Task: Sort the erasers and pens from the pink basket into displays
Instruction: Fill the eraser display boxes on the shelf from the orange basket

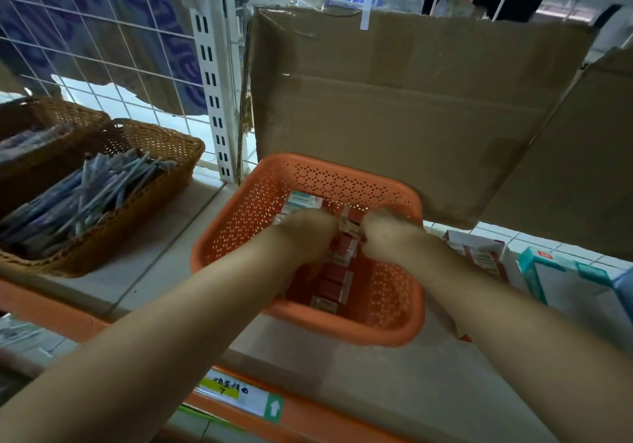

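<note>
The left hand (305,237) and right hand (387,240) are lowered among boxed erasers (337,273) inside the perforated basket (239,223). Whether the blurred fingers grip anything cannot be told.

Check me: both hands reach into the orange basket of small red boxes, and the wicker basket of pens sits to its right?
Not quite: the head view shows the wicker basket of pens left of the orange basket, not right. The left hand and right hand do reach in among the red boxes.
</note>
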